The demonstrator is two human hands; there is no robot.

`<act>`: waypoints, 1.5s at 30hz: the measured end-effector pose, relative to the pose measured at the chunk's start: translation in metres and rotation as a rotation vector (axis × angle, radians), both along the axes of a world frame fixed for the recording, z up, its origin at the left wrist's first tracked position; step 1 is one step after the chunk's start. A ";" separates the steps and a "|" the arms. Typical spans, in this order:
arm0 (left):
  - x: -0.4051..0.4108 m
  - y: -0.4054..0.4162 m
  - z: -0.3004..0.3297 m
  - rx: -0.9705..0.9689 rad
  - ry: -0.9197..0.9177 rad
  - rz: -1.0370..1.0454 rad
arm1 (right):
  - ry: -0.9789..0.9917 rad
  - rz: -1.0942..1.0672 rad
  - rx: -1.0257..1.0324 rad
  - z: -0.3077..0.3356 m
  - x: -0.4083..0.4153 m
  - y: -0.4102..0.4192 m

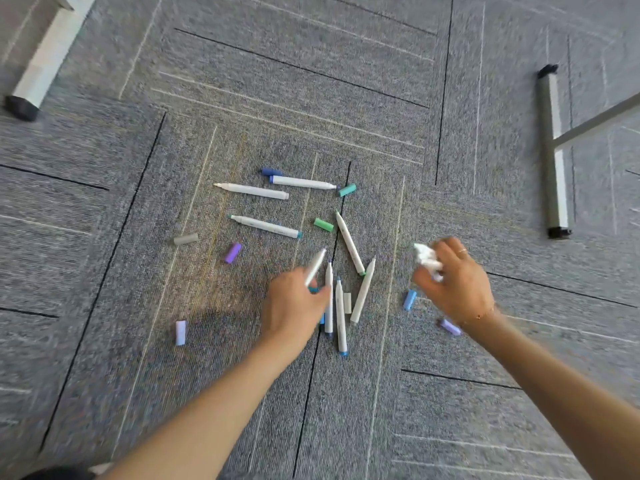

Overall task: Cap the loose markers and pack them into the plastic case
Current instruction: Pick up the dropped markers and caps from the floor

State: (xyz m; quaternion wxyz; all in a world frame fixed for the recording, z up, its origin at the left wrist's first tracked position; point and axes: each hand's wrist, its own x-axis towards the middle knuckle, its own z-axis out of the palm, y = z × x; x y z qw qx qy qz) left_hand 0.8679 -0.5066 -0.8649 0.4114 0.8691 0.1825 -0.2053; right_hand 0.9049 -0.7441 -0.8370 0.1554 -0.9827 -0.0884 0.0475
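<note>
The left hand [294,306] has its fingers curled round a white plastic marker with a teal end [314,268], lifting it with the tip pointing toward one o'clock. The right hand [453,278] is closed on a crumpled white wad, perhaps tissue [427,259]; blur hides what exactly it is. The other white uncapped markers lie on the grey carpet tile floor [311,98]: a cluster just at three o'clock of the left hand [341,313], three more toward twelve o'clock [254,191]. Loose caps are scattered: a green cap [323,224] and a teal cap [347,190] toward twelve, a purple cap [233,252] at ten, a light blue cap [409,299] just under the right hand. No plastic case is in view.

The likely trouble: with the right hand occupied by the wad, no fingers are free to press a cap on, so capping may stall. Caps that look alike could be mismatched to the marker end colours. Bare tips may stain the carpet or dry out
</note>
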 end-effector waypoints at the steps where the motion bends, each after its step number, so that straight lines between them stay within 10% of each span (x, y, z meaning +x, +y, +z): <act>1: 0.000 -0.009 0.000 0.041 0.013 -0.015 | 0.039 -0.131 0.033 -0.001 -0.003 0.002; 15: 0.001 -0.042 -0.005 0.299 0.065 -0.167 | 0.573 -0.764 0.358 -0.033 -0.020 0.056; 22: 0.026 -0.008 0.012 -0.078 -0.088 0.031 | 0.517 -0.769 0.316 -0.037 -0.016 0.081; 34: 0.034 0.084 0.019 -0.899 0.231 0.793 | 0.356 -0.814 0.524 -0.036 -0.010 0.090; 45: 0.049 0.097 0.019 -0.742 0.162 0.849 | 0.452 -0.609 0.268 -0.039 0.042 0.117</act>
